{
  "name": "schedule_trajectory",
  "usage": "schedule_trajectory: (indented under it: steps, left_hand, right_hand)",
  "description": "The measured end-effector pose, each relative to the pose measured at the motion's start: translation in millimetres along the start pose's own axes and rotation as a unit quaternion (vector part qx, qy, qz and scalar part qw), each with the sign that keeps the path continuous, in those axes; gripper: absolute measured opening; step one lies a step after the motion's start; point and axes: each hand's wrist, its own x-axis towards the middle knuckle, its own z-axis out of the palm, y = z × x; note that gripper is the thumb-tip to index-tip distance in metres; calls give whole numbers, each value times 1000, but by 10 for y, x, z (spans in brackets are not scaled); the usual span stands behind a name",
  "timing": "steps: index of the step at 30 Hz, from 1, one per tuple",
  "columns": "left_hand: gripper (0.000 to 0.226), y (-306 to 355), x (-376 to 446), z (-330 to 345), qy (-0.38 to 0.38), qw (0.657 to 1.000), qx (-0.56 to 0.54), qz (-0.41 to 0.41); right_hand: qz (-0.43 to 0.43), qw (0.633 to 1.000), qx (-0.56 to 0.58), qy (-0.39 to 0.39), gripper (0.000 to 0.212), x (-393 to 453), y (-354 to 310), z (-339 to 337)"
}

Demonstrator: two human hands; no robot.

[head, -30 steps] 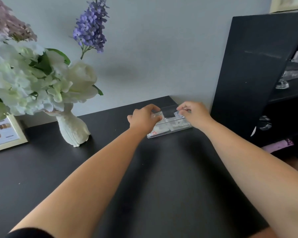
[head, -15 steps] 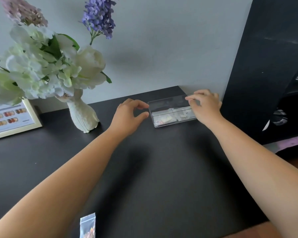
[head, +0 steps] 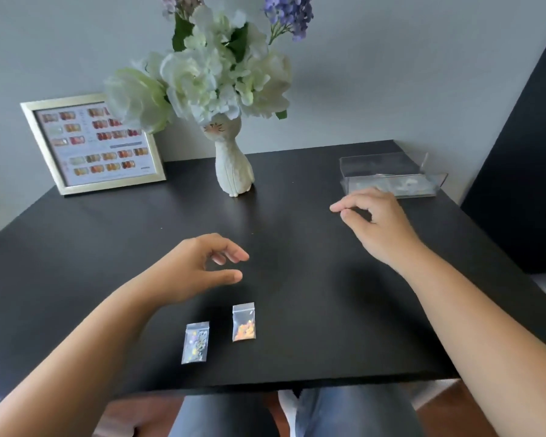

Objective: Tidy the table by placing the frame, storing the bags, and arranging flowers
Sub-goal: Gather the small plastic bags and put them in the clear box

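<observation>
Two small zip bags lie near the table's front edge: one with pale mixed bits [head: 195, 342], one with orange bits [head: 244, 322]. My left hand [head: 199, 269] hovers just above and behind them, fingers loosely curled, holding nothing. My right hand [head: 377, 222] hangs empty in front of a clear plastic box [head: 391, 175] at the back right, which holds several small bags. A gold picture frame [head: 92, 143] leans on the wall at the back left. White and purple flowers [head: 215, 67] stand in a white cat-shaped vase [head: 234, 168].
The black table [head: 297, 279] ends at a front edge just past the bags, with my knees below it. A tall black cabinet [head: 524, 184] stands close against the table's right side. A grey wall backs the table.
Both hands have left the clear box and drawn back toward me, the left one furthest. My head has tilted down and left, bringing the two bags and the frame into view.
</observation>
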Motion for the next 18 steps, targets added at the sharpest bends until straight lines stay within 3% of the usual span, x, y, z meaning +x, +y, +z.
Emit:
schedule_trajectory:
  steps: [5, 8, 12, 18]
  left_hand:
    - [26, -198, -524, 52, -24, 998, 36, -38]
    - [35, -257, -740, 116, -37, 997, 48, -50]
    - [50, -290, -897, 248, -10, 998, 49, -48]
    - [34, -261, -965, 335, 40, 996, 15, -72]
  right_hand:
    - [47, 975, 24, -214, 17, -421, -326, 393]
    - [43, 959, -17, -280, 22, -540, -453, 593]
    - [57, 944, -125, -299, 50, -638, -584, 777]
    - [57, 954, -178, -232, 60, -829, -681, 961]
